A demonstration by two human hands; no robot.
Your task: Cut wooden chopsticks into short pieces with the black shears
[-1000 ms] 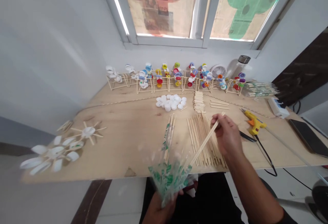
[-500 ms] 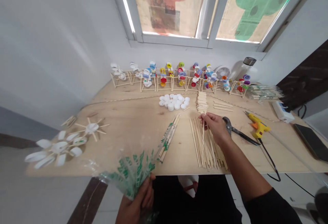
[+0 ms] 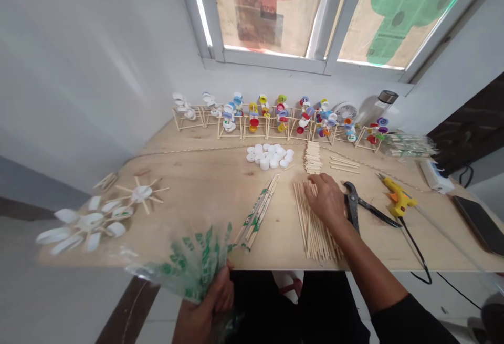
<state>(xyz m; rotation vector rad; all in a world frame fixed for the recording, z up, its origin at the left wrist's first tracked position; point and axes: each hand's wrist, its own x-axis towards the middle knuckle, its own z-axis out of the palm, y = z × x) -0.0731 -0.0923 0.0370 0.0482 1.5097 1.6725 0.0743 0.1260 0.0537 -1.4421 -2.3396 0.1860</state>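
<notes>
My left hand (image 3: 214,294), at the table's front edge, is closed around a fanned bunch of clear plastic wrappers (image 3: 189,260) with green print. My right hand (image 3: 325,197) lies over the upper ends of a row of bare wooden chopsticks (image 3: 315,236), its fingers bent and pressed onto them; the fingertips are partly hidden. Between the hands lie several chopsticks still in their wrappers (image 3: 260,212). Just beyond the right hand is a stack of short cut sticks (image 3: 313,156). Black-handled pliers (image 3: 356,202) sit right of the wrist.
White bottle caps (image 3: 270,156) are heaped mid-table. Stick frames with coloured cap wheels (image 3: 255,118) line the back. At left lie two spoked wheels, one with white paddles (image 3: 90,221). A yellow glue gun (image 3: 398,197), a phone (image 3: 478,223) and a power strip (image 3: 435,176) are right.
My right hand has let the single chopstick down among the others and now lies lower over their ends. The left hand with the wrappers has shifted slightly left, showing more of the wrapped chopsticks.
</notes>
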